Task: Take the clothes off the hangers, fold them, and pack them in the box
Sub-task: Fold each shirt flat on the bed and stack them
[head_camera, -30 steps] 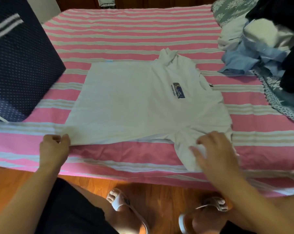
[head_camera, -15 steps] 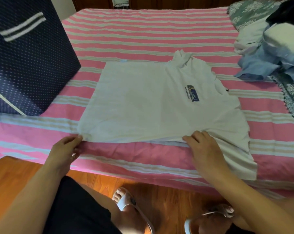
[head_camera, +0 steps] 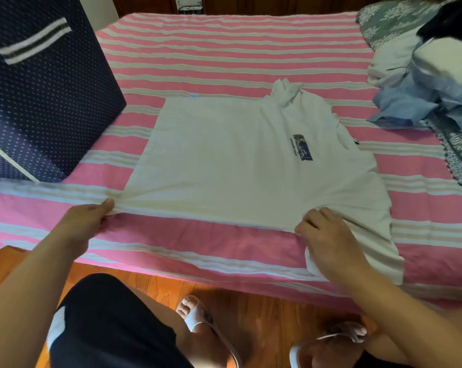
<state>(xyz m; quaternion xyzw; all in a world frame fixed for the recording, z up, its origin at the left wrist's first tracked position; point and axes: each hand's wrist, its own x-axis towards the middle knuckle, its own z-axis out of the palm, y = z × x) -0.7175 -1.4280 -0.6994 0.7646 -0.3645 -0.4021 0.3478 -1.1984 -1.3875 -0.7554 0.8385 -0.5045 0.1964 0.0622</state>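
One white T-shirt lies flat on the striped bed, just right of the one navy dotted box. The left hand pinches its near hem corner, and the right hand grips its near edge by the sleeve. Uneven lifting could skew the fold; one unfolded clothes pile waits right of the shirt.

Left hand pinches; right hand curled, gripping.

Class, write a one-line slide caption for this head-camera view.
Both hands, left hand and right hand, pinch the near edge of a white cotton T-shirt spread on a pink striped bedsheet.
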